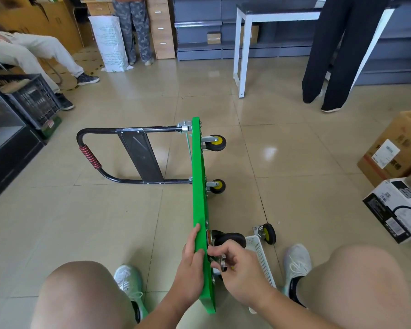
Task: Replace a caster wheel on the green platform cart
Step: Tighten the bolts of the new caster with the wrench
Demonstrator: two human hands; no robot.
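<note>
Left hand (192,255) gripped flat green metal cart deck (198,186), stood on edge; right hand (237,269) pinched small silver metal fitting (223,263) beside black rubber caster wheel (230,239).

Bright, even indoor light; glare patches on floor tiles (268,151); wide-angle edge distortion.

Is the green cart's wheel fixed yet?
Not quite. Looks done: one caster lies loose on the floor by the white basket, probably the old one. In hand: the left hand steadies the cart on its side while the right hand pinches a metal part at the near corner. Left: fasten it, then stand the cart up.
</note>
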